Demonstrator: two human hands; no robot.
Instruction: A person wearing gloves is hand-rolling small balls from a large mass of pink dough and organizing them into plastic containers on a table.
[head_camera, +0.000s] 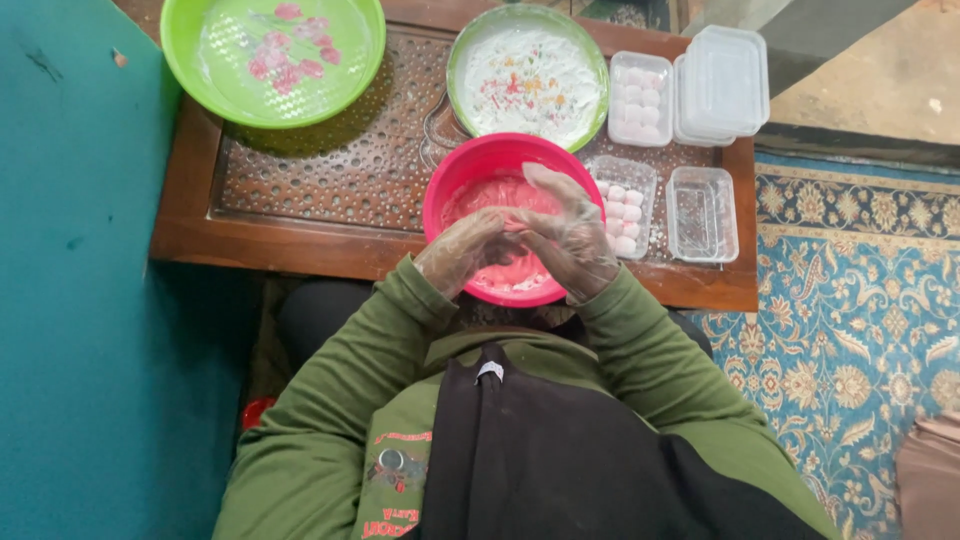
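Low wooden table (300, 225) with a perforated carved top, pushed against a teal wall (70, 300) on the left, patterned blue carpet (860, 300) open to the right. Near edge crowded by a pink bowl (450, 190) overhanging it slightly, pink dough inside. Far left corner taken by a green plate (200, 70) jutting past the table's far edge; a floured green-rimmed plate (527, 75) just right of it. On the right, 2 clear plastic boxes filled with pale round balls (640, 98) (620, 205), 1 empty clear box (702, 213) near the right edge, a stack of lidded boxes (722, 82) at the far right corner. Bare tabletop only at left of the bowl. Over the bowl, left hand (462, 250) and right hand (570, 235), both in thin clear gloves, cupped and pressed together, fingers meeting; whatever sits between the palms hidden, cannot tell.
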